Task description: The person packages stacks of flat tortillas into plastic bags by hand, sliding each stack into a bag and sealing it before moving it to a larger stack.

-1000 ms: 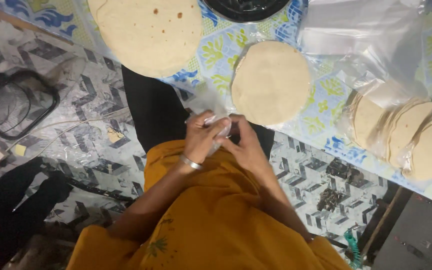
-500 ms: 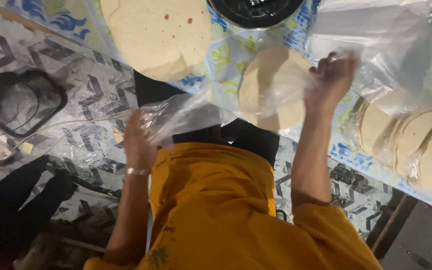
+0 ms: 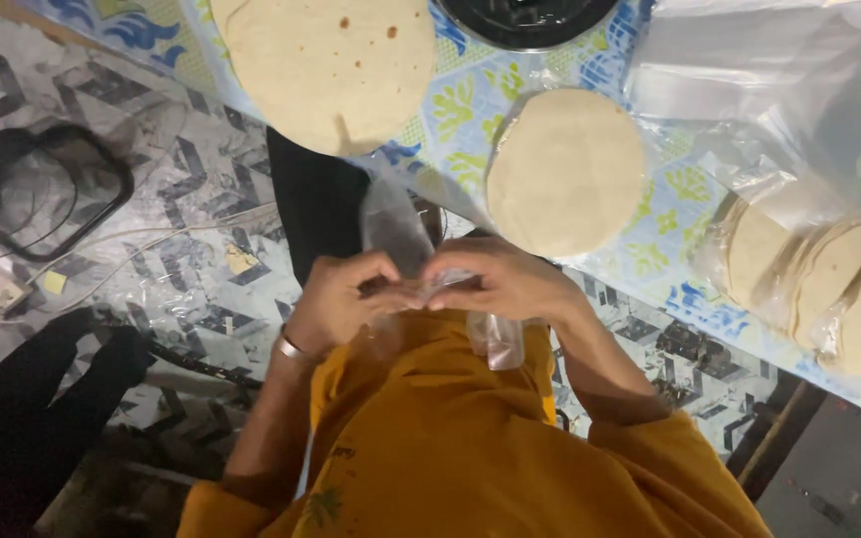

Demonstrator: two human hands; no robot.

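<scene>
My left hand (image 3: 343, 299) and my right hand (image 3: 505, 279) meet in front of my orange shirt, both pinching a clear plastic bag (image 3: 396, 234) between their fingertips. The bag stands up above the hands and a fold of it hangs below the right hand. Just beyond the hands, a stack of round flatbreads (image 3: 565, 169) lies on the table with the blue and yellow patterned cloth (image 3: 470, 105). A larger browned flatbread (image 3: 336, 65) lies further left on the same table.
Several smaller flatbreads in clear plastic (image 3: 819, 279) lie at the right. More plastic bags (image 3: 749, 70) sit at the top right, and a black round pan (image 3: 525, 15) at the top. On the patterned floor left lie a black wire frame (image 3: 47, 194) and cables.
My hands were spread wide apart stretching the plastic half a second ago; they have come back together at my chest, both gripping the bag.
</scene>
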